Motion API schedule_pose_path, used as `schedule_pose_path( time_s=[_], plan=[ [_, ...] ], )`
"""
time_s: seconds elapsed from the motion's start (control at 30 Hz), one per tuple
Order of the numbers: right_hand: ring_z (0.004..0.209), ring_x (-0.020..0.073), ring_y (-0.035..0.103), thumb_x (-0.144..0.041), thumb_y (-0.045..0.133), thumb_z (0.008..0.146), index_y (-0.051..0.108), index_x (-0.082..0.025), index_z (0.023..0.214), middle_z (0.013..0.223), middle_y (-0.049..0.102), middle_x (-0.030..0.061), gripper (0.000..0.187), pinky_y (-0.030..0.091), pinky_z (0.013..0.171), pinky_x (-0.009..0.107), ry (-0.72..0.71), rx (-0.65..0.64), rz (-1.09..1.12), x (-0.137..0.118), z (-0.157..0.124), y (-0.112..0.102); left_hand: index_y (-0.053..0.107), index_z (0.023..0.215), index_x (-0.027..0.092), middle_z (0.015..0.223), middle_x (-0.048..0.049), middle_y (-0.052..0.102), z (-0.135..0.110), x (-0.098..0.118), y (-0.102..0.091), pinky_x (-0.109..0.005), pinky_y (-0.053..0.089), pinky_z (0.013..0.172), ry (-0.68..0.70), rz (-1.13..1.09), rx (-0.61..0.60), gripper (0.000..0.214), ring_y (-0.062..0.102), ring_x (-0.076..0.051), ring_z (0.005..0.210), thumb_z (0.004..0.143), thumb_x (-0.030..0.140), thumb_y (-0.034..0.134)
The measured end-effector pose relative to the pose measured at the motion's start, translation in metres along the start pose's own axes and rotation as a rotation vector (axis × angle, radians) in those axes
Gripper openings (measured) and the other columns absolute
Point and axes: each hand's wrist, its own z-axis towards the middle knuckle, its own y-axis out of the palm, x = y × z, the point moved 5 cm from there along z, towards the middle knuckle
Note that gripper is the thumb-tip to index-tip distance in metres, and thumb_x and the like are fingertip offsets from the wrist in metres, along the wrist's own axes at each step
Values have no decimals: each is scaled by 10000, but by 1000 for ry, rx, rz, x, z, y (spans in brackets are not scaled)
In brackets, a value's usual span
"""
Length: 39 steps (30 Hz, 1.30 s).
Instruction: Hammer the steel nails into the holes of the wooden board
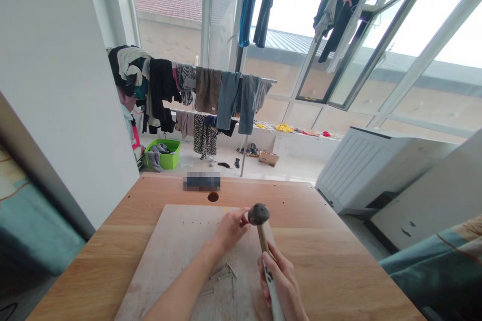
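A hammer (262, 239) stands tilted over the right part of a pale board (150, 271), its dark head up and its handle running down toward the viewer. The right hand (278, 271) is wrapped firmly around the handle. The left hand (230, 228) reaches across the board, thumb and fingers drawn together just beside the hammer's head; whether they pinch anything cannot be told, because the head covers the tips.

On the board, a row of small dark dots (193, 222) runs beyond the left wrist, with a few fainter ones nearer the viewer. They may be nail heads or just holes; at this size it is hard to say. If they are heads, part of the nailing looks done. Several loose nails (225, 276) lie in a scattered heap between the arms, so by that sign some work seems left.

The board rests on a wooden table (324, 246) with a round hole (213, 196) near its far edge. Beside the hole, a pixelated patch (202, 181) masks some item. The left forearm hides part of the board, and the near edges of board and table are cut off. Beyond, clothes (208, 90) hang on a rack before bright windows.
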Motion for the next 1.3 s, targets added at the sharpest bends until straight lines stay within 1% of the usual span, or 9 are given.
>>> schedule_pose_path(
  time_s=[0.37, 0.5, 0.63, 0.73, 0.8, 0.97, 1.17, 1.23, 1.3],
  plan=[
    [289, 49, 398, -629, 721, 727, 621, -178, 1177, 576, 535, -84, 645, 357, 244, 171, 15, 11, -57, -2, -1, 1, 678, 1014, 219, 789, 20, 690, -1, 1, 2, -200, 470, 680, -7, -10, 0, 340, 622, -132, 712, 747, 50, 551],
    [307, 48, 408, -635, 715, 731, 608, -187, 1165, 613, 560, -77, 634, 361, 246, 167, 32, 45, -36, 2, -1, -4, 637, 1034, 182, 849, -2, 687, 2, 5, -11, -219, 473, 687, -18, -75, -67, 297, 621, -147, 746, 741, 134, 640],
    [309, 52, 414, -659, 716, 714, 578, -190, 1180, 612, 564, -82, 675, 353, 238, 165, 29, 30, -11, 3, 2, -5, 653, 869, 194, 867, -6, 618, -7, 20, -34, -242, 446, 632, -34, 212, -273, 228, 586, -174, 747, 652, 195, 725],
    [309, 52, 414, -646, 715, 726, 571, -189, 1138, 603, 561, -87, 632, 357, 241, 165, 16, 29, 0, 3, 4, -6, 680, 821, 230, 844, 2, 587, -27, 37, -35, -248, 401, 533, 43, 376, -515, 254, 561, -178, 669, 586, 227, 779],
    [316, 48, 416, -623, 710, 747, 577, -188, 1071, 612, 562, -85, 558, 354, 245, 158, 10, 28, 2, 4, 5, -6, 683, 736, 227, 808, -7, 585, -41, 44, -30, -266, 393, 510, 78, 478, -582, 235, 559, -191, 636, 542, 222, 814],
    [337, 46, 434, -598, 706, 768, 580, -191, 1056, 627, 563, -85, 515, 362, 265, 149, 22, 49, -3, 6, 5, -8, 626, 534, 194, 758, -61, 618, -61, 52, -13, -318, 443, 548, 153, 572, -550, 171, 594, -236, 634, 539, 131, 785],
    [327, 56, 438, -653, 728, 708, 561, -178, 1154, 619, 573, -84, 672, 345, 249, 155, 44, 51, 7, 4, 4, -6, 660, 618, 194, 664, -9, 628, -48, 46, -20, -255, 403, 508, 86, 387, -563, 89, 549, -157, 545, 600, 110, 680],
    [324, 56, 433, -657, 727, 706, 549, -175, 1193, 617, 572, -85, 707, 349, 246, 158, 38, 48, 4, 5, 5, -6, 677, 718, 193, 659, 15, 632, -33, 38, -29, -224, 417, 537, 45, 192, -443, 106, 567, -142, 583, 645, 122, 645],
    [323, 53, 426, -654, 714, 723, 552, -173, 1193, 625, 574, -82, 691, 351, 244, 159, 25, 46, 1, 6, 6, -6, 684, 874, 189, 721, 15, 656, -17, 24, -41, -215, 454, 605, -4, 9, -211, 184, 596, -139, 653, 709, 153, 611]
  ],
)
